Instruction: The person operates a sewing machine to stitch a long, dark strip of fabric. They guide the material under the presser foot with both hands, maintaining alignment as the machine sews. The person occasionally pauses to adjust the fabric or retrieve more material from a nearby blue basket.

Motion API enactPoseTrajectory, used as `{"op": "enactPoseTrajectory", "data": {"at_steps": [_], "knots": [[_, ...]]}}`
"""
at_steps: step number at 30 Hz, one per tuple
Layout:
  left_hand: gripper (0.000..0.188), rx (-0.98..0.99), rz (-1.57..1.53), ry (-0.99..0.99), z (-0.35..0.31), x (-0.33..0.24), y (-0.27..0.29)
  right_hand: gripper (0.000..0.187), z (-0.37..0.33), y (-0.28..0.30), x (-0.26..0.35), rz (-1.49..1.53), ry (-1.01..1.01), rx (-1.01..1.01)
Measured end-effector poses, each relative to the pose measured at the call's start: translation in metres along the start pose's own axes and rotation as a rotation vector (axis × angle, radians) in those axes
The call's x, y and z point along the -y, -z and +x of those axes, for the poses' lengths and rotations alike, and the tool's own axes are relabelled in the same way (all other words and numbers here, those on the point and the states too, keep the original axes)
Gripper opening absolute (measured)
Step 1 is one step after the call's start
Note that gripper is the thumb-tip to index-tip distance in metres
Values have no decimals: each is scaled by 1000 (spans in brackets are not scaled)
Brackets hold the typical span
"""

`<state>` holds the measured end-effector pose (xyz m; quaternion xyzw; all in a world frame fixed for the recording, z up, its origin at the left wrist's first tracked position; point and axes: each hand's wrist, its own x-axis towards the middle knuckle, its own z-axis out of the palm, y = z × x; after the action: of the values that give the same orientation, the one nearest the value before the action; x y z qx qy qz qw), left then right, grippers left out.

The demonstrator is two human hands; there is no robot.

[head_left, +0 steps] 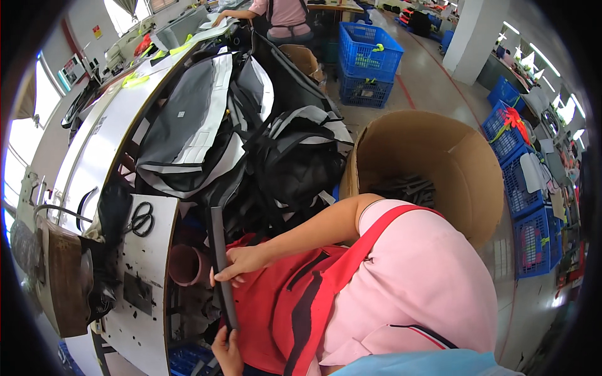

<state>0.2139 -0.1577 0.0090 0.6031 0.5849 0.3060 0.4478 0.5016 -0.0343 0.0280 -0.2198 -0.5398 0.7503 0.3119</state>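
A long, narrow dark grey fabric strip (219, 241) stretches between my hands in front of my red apron (257, 313). My right hand (241, 263) grips it around the middle, with the thumb lying across it. At the strip's lower end, my left hand (227, 352) pinches it between thumb and finger; the left forearm is out of the picture. The upper end of the strip reaches a heap of black and grey fabric pieces (194, 119) with white edges. Whether it joins one of them I cannot tell.
Black-handled scissors (142, 219) lie on the white sewing table (157, 250), beside a sewing machine (66, 276). A reddish-brown tub (186, 264) stands at its edge. Behind my right arm is a large cardboard box (433, 141). Blue crates (370, 53) and another person (288, 19) are farther off.
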Motion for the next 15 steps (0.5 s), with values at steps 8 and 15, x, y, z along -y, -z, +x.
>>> {"op": "enactPoseTrajectory", "data": {"at_steps": [8, 15], "knots": [[14, 234, 214, 49, 21, -63, 0, 47, -19, -6, -20, -1029, 119, 488], [17, 102, -279, 32, 37, -93, 39, 75, 55, -51, 64, -833, 88, 443]]}}
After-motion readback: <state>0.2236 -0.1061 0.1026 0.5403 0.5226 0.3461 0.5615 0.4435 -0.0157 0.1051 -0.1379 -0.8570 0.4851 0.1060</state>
